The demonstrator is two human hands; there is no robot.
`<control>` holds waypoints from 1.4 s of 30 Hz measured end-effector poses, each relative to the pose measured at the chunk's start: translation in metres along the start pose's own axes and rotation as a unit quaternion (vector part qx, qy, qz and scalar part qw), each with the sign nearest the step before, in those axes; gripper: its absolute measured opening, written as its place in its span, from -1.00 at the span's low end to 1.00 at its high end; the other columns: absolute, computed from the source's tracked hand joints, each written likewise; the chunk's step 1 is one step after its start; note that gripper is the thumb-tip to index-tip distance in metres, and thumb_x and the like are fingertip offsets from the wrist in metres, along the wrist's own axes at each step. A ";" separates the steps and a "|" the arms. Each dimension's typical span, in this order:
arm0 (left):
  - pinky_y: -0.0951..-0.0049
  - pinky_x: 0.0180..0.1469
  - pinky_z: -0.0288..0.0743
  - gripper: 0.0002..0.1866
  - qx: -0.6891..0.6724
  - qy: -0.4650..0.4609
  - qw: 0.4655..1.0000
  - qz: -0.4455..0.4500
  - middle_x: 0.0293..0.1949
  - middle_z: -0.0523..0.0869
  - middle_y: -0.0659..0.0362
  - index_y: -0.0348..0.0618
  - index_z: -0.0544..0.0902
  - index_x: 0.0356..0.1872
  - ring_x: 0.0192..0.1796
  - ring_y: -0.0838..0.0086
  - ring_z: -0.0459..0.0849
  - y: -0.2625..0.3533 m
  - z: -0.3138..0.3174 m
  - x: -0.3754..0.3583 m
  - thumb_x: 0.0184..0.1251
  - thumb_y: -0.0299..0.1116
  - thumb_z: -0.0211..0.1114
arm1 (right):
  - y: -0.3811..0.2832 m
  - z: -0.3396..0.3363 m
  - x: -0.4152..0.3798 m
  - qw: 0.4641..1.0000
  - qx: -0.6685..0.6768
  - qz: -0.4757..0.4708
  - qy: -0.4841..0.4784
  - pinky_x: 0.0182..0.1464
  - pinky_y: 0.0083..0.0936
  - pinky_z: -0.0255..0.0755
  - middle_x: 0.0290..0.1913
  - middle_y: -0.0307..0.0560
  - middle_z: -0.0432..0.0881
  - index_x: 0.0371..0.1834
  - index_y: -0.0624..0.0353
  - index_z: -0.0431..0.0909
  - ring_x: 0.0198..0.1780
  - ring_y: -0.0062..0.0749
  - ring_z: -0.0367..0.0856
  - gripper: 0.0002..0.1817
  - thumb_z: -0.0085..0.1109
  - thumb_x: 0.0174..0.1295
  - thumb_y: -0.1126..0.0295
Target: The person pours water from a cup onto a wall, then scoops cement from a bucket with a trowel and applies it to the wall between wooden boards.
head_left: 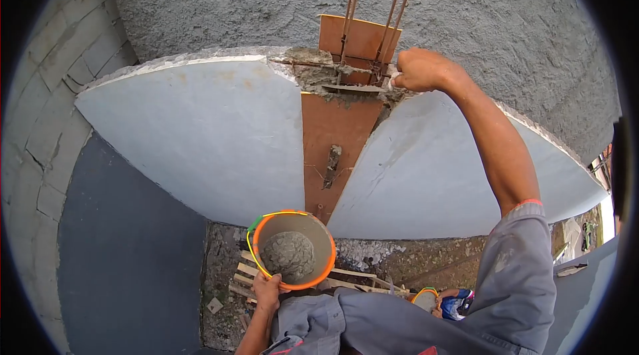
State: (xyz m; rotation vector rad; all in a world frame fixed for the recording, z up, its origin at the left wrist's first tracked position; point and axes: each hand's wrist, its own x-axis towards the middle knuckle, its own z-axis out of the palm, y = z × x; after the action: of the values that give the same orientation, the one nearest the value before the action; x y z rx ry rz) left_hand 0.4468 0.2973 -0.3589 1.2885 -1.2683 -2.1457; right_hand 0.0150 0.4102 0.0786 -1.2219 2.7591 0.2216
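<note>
My left hand (267,292) is closed on the lower rim of an orange bucket (322,278) with a yellow-green handle. Wet grey mortar (287,253) lies in its bottom. Up at the wall top, my right hand (426,70) grips a trowel (353,88), its thin blade seen nearly edge-on over the gap between the two light blue wall sections. The blade is beside rough mortar (313,75) and upright rebar (347,19). A brown formwork board (336,122) closes the near side of the gap, and another brown board (363,32) stands behind the bars.
Light blue wall panels (200,135) flank the gap. A rough grey plastered wall (499,29) rises behind, and a block wall (50,122) is at left. Far below are wooden pallet slats (243,275) and a person (454,304) beside another bucket (425,299).
</note>
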 end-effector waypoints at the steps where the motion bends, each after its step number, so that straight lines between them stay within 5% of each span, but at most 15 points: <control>1: 0.36 -0.60 0.72 -0.88 0.002 -0.003 1.000 -0.004 -0.45 0.56 0.18 -0.25 0.45 -0.24 -0.58 0.45 0.65 0.002 0.000 -0.002 0.27 -0.61 0.21 | 0.004 0.004 -0.006 0.997 -0.061 0.003 0.051 -0.30 -0.14 0.56 -0.50 0.20 0.67 -0.44 0.43 0.61 -0.42 0.00 0.69 -0.66 0.16 0.18 0.26; 5: 0.42 -0.58 0.71 -0.87 0.011 0.000 1.000 -0.013 -0.46 0.55 0.21 -0.24 0.46 -0.21 -0.58 0.49 0.63 -0.004 0.003 -0.007 0.28 -0.58 0.22 | -0.041 0.045 -0.045 0.992 -0.100 -0.039 0.071 -0.19 -0.09 0.57 -0.42 0.24 0.69 -0.32 0.30 0.65 -0.27 0.10 0.71 -0.79 0.15 0.10 0.38; 7: 0.45 -0.58 0.71 -0.85 0.020 -0.007 1.000 0.005 -0.47 0.55 0.22 -0.23 0.45 -0.23 -0.59 0.51 0.63 0.000 0.006 -0.008 0.28 -0.57 0.25 | -0.061 0.093 -0.054 0.963 -0.120 -0.196 0.144 -0.17 -0.10 0.58 -0.41 0.20 0.70 -0.21 0.23 0.64 -0.26 0.08 0.72 -0.80 0.17 0.10 0.45; 10: 0.45 -0.55 0.72 -0.88 0.016 0.007 1.000 -0.009 -0.48 0.59 0.22 -0.19 0.49 -0.21 -0.60 0.50 0.66 0.000 0.010 -0.009 0.30 -0.55 0.25 | -0.099 0.206 -0.045 0.967 -0.082 -0.241 -0.028 -0.24 -0.16 0.58 -0.43 0.09 0.71 -0.23 0.16 0.66 -0.26 -0.02 0.74 -0.82 0.23 0.08 0.45; 15: 0.49 -0.58 0.69 -0.89 0.002 -0.003 1.000 0.013 -0.48 0.60 0.21 -0.24 0.51 -0.22 -0.57 0.52 0.67 -0.008 0.009 -0.013 0.29 -0.58 0.25 | -0.173 0.364 -0.033 0.951 -0.193 -0.241 -0.038 -0.16 -0.18 0.58 -0.34 -0.05 0.75 -0.47 0.15 0.70 -0.21 -0.24 0.76 -0.87 0.19 0.09 0.39; 18: 0.53 -0.55 0.65 -0.90 0.052 -0.002 0.999 0.012 -0.48 0.58 0.24 -0.24 0.51 -0.25 -0.54 0.59 0.62 -0.004 0.013 -0.020 0.29 -0.58 0.26 | -0.183 0.431 -0.033 0.942 -0.091 -0.296 -0.131 -0.22 -0.21 0.61 -0.39 0.00 0.76 -0.48 0.14 0.72 -0.25 -0.22 0.78 -0.87 0.20 0.07 0.38; 28: 0.62 -0.33 0.39 -0.90 0.127 -0.033 0.990 0.042 -0.44 0.49 0.37 -0.21 0.54 -0.25 -0.40 0.72 0.43 -0.017 0.006 -0.024 0.28 -0.58 0.28 | -0.167 0.439 -0.067 0.935 0.060 -0.245 -0.250 -0.11 -0.13 0.60 -0.34 0.14 0.74 -0.31 0.21 0.71 -0.19 0.03 0.75 -0.79 0.19 0.02 0.39; 32: 0.61 -0.28 0.48 -0.90 0.068 -0.037 0.997 0.030 -0.40 0.58 0.34 -0.22 0.55 -0.20 -0.38 0.69 0.52 -0.005 0.006 -0.023 0.31 -0.58 0.26 | -0.177 0.451 -0.073 0.935 0.150 -0.201 -0.252 -0.07 -0.10 0.58 -0.31 0.19 0.74 -0.21 0.19 0.70 -0.16 0.06 0.74 -0.73 0.18 0.03 0.38; 37: 0.53 -0.50 0.66 -0.89 0.079 -0.028 0.996 0.029 -0.40 0.66 0.20 -0.20 0.52 -0.16 -0.51 0.57 0.66 -0.020 -0.011 -0.023 0.36 -0.53 0.24 | -0.194 0.442 -0.080 0.929 0.195 -0.190 -0.250 -0.07 -0.07 0.57 -0.30 0.20 0.73 -0.18 0.17 0.70 -0.16 0.08 0.73 -0.72 0.16 0.03 0.39; 42: 0.49 -0.48 0.70 -0.88 0.088 0.005 0.996 0.005 -0.40 0.65 0.21 -0.17 0.51 -0.13 -0.52 0.55 0.65 -0.010 -0.020 -0.031 0.38 -0.49 0.23 | -0.212 0.454 -0.083 0.922 0.236 -0.208 -0.227 -0.13 -0.11 0.58 -0.35 0.23 0.72 -0.37 0.26 0.71 -0.23 0.08 0.74 -0.80 0.17 -0.03 0.43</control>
State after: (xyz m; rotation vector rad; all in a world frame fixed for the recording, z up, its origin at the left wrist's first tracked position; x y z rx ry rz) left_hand 0.4820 0.3124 -0.3541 1.3562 -1.4857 -2.0568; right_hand 0.2491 0.4112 -0.3721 -1.3612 1.9480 -0.1735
